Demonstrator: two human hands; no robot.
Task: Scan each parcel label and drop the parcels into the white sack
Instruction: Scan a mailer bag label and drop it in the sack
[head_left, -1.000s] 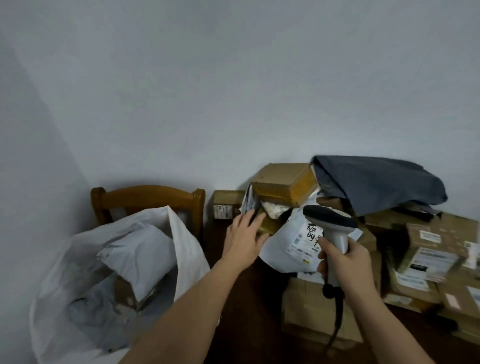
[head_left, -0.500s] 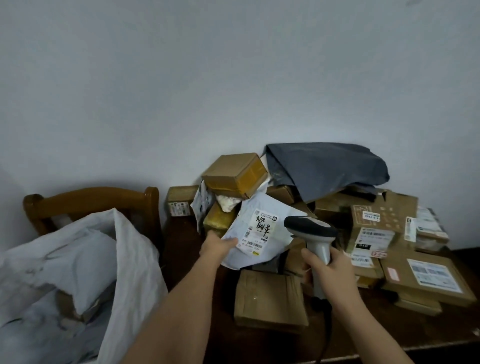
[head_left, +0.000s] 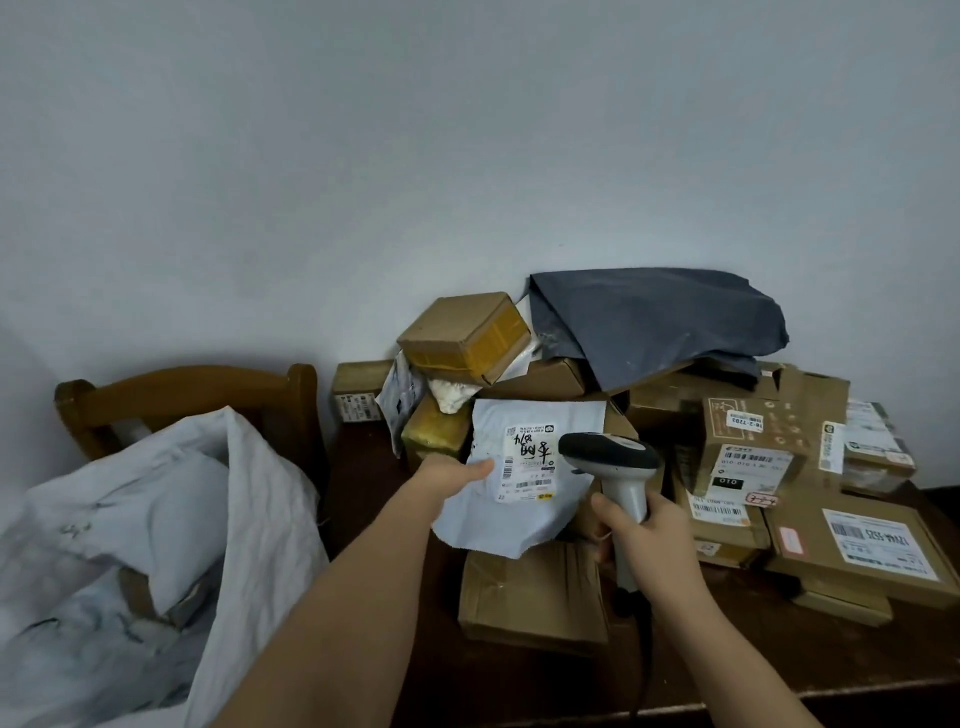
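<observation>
My left hand (head_left: 453, 475) holds a white mailer bag (head_left: 524, 514) by its left edge, lifted in front of the parcel pile, its printed label (head_left: 527, 462) facing me. My right hand (head_left: 641, 530) grips the handle of a barcode scanner (head_left: 610, 457), whose dark head sits just right of the label and points at it. The white sack (head_left: 156, 545) stands open at the lower left, with parcels inside it.
A wooden chair (head_left: 197, 389) stands behind the sack. The dark table (head_left: 374, 519) carries a pile of cardboard boxes (head_left: 753, 457), a taped box (head_left: 465, 335) on top and a dark grey mailer (head_left: 654, 322). A flat box (head_left: 530, 597) lies under the held mailer.
My left hand reached the white mailer, took hold of it and lifted it with the label facing me. The scanner moved up beside the label. My view shifted to the right.
</observation>
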